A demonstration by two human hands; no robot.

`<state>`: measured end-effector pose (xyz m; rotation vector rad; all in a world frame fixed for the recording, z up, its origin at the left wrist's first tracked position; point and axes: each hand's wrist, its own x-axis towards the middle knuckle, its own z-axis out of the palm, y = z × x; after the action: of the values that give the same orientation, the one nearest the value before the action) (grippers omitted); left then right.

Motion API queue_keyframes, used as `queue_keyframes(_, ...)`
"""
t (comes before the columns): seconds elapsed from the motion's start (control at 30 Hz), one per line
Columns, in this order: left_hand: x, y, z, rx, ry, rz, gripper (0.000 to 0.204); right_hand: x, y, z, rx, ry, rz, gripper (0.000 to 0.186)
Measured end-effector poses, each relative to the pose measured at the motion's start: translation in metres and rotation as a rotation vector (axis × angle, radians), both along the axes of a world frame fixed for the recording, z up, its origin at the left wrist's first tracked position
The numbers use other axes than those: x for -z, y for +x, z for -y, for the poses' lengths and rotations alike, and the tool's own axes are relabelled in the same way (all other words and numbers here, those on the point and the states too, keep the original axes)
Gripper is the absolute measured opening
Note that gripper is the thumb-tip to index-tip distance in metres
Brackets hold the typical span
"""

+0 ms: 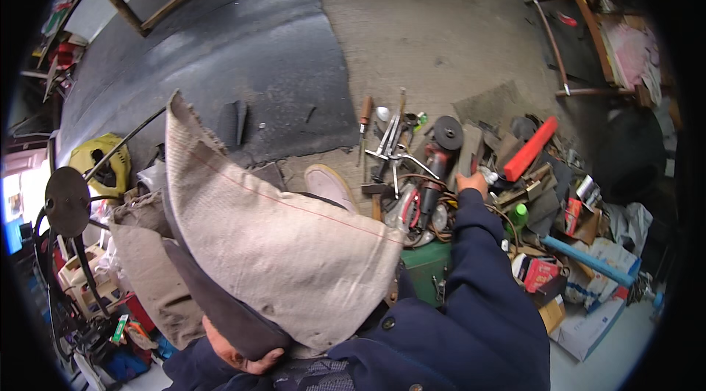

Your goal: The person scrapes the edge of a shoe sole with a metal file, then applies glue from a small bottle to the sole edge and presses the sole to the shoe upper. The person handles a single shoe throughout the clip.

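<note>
Low at the left, my left hand [239, 353] is closed around the rounded end of a long dark grey-brown piece [220, 299], perhaps rubber or leather. Over my lap spreads a coarse beige cloth [279, 244] with a thin red line, partly covering that piece. My right arm reaches out to a pile of tools, where my right hand [474, 183] is closed at the near end of a flat grey strip [471, 147]. What its fingers hold is hidden. Just left of it lies an angle grinder [436, 166] with a dark disc.
Beyond the cloth lie a wooden-handled screwdriver [365, 115], a hammer [375, 196] and metal tools. A red bar [531, 148], a green bottle [519, 216] and scraps crowd the right. A round metal plate on a stand [68, 202] rises at left. Black matting [287, 45] covers the floor ahead.
</note>
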<state>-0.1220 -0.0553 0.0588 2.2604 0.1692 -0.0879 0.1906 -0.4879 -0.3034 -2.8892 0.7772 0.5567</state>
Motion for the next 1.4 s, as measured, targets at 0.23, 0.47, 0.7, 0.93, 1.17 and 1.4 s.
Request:
queue_keyframes(0.23,0.008,-0.012,0.001,-0.082,-0.005,0.052,0.031,0.02,0.002,0.015,0.222,0.205,0.359,0.064)
queue_keyframes(0.47,0.009,-0.009,-0.011,0.156,0.126,0.147,0.02,-0.002,-0.01,-0.032,0.279,0.942,0.64,0.042)
queue_keyframes(0.7,-0.006,0.0,-0.014,0.194,0.103,0.204,0.013,-0.01,-0.069,-0.199,-0.209,0.798,0.31,0.056)
queue_keyframes(0.93,0.004,-0.004,-0.024,0.148,-0.02,0.178,0.01,0.037,-0.069,-0.288,0.0,1.081,-0.07,0.062)
queue_keyframes(1.17,0.018,-0.009,-0.03,0.104,-0.108,0.133,0.011,0.039,-0.049,-0.314,-0.182,0.72,0.061,0.073)
queue_keyframes(1.4,0.025,-0.022,-0.031,0.058,-0.167,-0.092,0.036,0.08,-0.006,-0.334,-0.143,0.644,0.208,0.056)
